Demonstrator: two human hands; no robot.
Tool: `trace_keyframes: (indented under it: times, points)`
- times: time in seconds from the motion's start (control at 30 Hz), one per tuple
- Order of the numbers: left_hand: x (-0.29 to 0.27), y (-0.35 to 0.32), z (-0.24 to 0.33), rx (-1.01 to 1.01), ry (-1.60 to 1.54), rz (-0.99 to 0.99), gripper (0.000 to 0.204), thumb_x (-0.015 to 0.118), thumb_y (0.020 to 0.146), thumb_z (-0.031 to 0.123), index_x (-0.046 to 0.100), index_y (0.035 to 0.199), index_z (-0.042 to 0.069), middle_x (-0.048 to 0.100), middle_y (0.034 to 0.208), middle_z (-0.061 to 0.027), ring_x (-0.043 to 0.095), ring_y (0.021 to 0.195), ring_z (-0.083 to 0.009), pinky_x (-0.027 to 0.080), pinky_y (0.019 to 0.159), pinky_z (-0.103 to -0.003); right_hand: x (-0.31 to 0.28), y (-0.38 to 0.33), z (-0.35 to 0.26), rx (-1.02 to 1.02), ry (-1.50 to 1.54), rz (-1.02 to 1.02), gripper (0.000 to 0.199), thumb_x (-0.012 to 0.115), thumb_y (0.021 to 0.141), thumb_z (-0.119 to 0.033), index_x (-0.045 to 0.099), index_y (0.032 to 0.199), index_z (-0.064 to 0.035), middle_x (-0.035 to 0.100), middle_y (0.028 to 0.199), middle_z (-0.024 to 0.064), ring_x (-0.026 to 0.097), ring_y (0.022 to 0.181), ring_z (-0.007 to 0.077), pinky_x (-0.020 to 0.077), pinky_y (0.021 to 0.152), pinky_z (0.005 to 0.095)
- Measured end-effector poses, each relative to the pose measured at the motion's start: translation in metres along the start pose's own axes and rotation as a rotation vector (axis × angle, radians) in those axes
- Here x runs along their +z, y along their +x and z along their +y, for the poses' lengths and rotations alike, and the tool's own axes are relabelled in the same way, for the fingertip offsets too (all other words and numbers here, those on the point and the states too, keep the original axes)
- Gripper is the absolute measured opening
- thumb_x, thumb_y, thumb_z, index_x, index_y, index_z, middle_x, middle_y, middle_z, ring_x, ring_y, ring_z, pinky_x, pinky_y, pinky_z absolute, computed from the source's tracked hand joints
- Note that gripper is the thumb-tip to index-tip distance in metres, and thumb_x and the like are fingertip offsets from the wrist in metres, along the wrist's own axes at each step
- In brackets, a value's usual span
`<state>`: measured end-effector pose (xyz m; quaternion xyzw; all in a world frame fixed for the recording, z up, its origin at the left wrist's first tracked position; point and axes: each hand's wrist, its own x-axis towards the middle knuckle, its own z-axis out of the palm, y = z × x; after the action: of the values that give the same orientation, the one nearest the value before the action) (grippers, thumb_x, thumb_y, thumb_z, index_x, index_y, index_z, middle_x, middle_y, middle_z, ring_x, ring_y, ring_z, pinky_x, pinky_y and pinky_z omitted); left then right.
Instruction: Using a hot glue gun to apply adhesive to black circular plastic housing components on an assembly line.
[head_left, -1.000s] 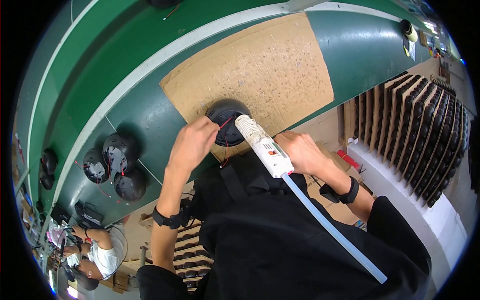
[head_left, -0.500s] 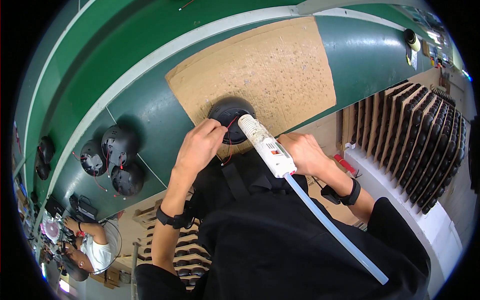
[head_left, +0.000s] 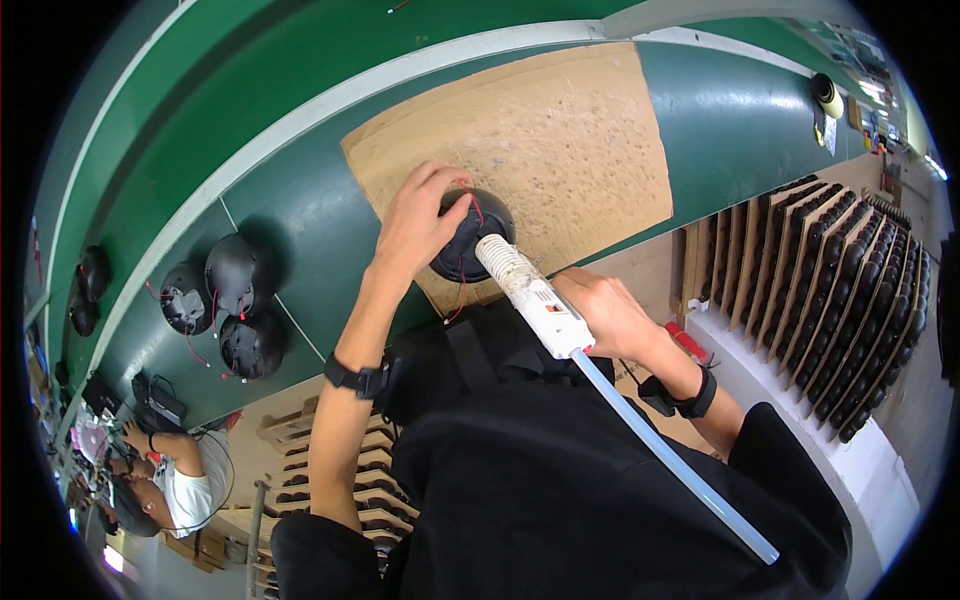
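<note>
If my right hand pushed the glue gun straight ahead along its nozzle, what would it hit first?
Most likely the round black shell; the glue gun in your right hand points toward it, though the depth between them is unclear.

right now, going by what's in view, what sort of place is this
Probably a small factory's assembly workshop: what looks like a glue gun over a wired black shell, similar shells along the green bench, and a rack filled with dark rounded parts.
</note>
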<state>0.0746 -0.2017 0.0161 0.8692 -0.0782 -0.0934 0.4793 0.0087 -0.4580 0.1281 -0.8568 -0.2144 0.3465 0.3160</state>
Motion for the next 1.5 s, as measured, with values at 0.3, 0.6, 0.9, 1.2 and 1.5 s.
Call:
trace_keyframes:
  times: [0.3, 0.6, 0.9, 1.2, 1.5]
  points:
    - [-0.025, -0.101, 0.026, -0.383, -0.245, -0.417, 0.027, 0.068, 0.095, 0.022, 0.072, 0.09, -0.004, 0.071, 0.077, -0.0178, 0.066, 0.065, -0.0238, 0.051, 0.064, -0.037, 0.003, -0.006, 0.009, 0.036, -0.002, -0.067, 0.041, 0.075, 0.068, -0.02, 0.06, 0.1, 0.0008, 0.063, 0.089, 0.0189, 0.062, 0.087, 0.0416, 0.0501, 0.071, 0.0489]
    - [-0.047, -0.039, 0.016, -0.355, -0.158, -0.401, 0.037, 0.058, 0.101, 0.028, 0.068, 0.085, -0.003, 0.058, 0.063, -0.0153, 0.056, 0.058, -0.0221, 0.045, 0.059, -0.038, 0.0, -0.002, 0.011, -0.028, -0.053, -0.079, 0.037, 0.078, 0.07, -0.028, 0.057, 0.088, -0.0025, 0.062, 0.084, 0.0181, 0.063, 0.082, 0.0426, 0.0506, 0.067, 0.0512]
    - [-0.028, 0.001, 0.021, -0.202, -0.072, -0.447, 0.049, 0.056, 0.103, 0.034, 0.051, 0.073, -0.005, 0.038, 0.059, -0.0155, 0.033, 0.056, -0.0234, 0.032, 0.055, -0.041, -0.001, 0.018, -0.005, -0.038, -0.163, -0.195, 0.035, 0.078, 0.069, -0.027, 0.059, 0.087, -0.0028, 0.064, 0.083, 0.0163, 0.065, 0.082, 0.0405, 0.0516, 0.067, 0.0499]
    - [-0.027, -0.006, 0.013, -0.206, -0.131, -0.388, 0.047, 0.058, 0.101, 0.032, 0.053, 0.072, -0.005, 0.039, 0.058, -0.0142, 0.034, 0.056, -0.0214, 0.033, 0.054, -0.041, 0.005, 0.022, -0.007, -0.055, -0.22, -0.131, 0.032, 0.076, 0.073, -0.03, 0.059, 0.083, -0.0044, 0.064, 0.079, 0.0149, 0.065, 0.077, 0.039, 0.0521, 0.063, 0.0488]
    - [-0.033, -0.007, 0.011, -0.209, -0.13, -0.388, 0.044, 0.059, 0.1, 0.031, 0.056, 0.074, -0.005, 0.042, 0.059, -0.0137, 0.036, 0.057, -0.0208, 0.033, 0.054, -0.04, 0.008, 0.019, -0.005, -0.065, -0.227, -0.116, 0.032, 0.076, 0.074, -0.032, 0.06, 0.081, -0.0053, 0.064, 0.072, 0.0171, 0.066, 0.072, 0.0404, 0.0517, 0.061, 0.0499]
